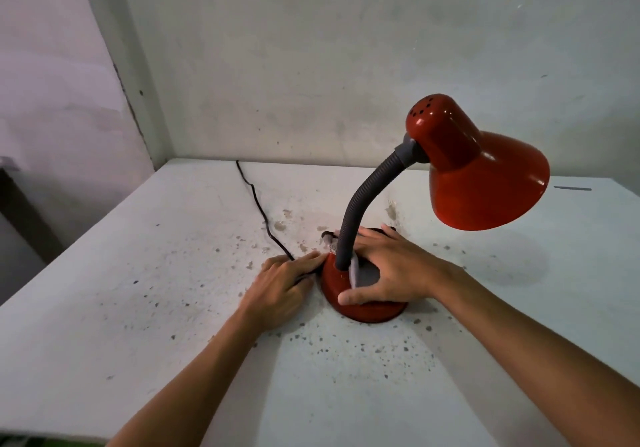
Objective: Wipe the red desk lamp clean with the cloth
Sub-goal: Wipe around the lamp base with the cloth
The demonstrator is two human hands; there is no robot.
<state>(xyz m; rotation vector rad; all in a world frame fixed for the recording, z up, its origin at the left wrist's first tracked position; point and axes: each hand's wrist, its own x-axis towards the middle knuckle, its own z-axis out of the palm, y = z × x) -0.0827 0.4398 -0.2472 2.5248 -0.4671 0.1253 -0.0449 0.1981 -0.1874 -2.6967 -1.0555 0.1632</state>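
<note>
Head view: red desk lamp (pixel 367 303) stands upright on a white table (pixel 138 308), toward the far-right part of the top, near the wall. Lamp base is round and domed, sitting flat on the table; grey ribbed gooseneck (pixel 363 201) rises from base centre, curves up and to the right, ends at a grey collar joined to the red cone shade (pixel 481 173). Shade tilts down and to the right, w/ small vent holes on its top cap. Right hand (pixel 391 270) lies over the base on the right of the gooseneck foot, fingers spread and reaching behind the neck, thumb along the near rim of the base, pressing a grey cloth (pixel 365 275) onto the base; cloth sits under the palm and wraps round the neck foot, a frayed bit showing behind the neck on the left. So right hand is closed down on the cloth, not a fist. Left hand (pixel 284 282) rests flat on the table just left of the base, fingers fairly straight and close together, fingertips touching the base edge; holds nothing that I can see. Black power cord (pixel 256 201) runs from the back table edge toward the base, passing under the left fingers. Table surface is speckled w/ dark spots and brownish stains, esp. around the lamp. Plain whitish wall (pixel 311 48) behind.
</note>
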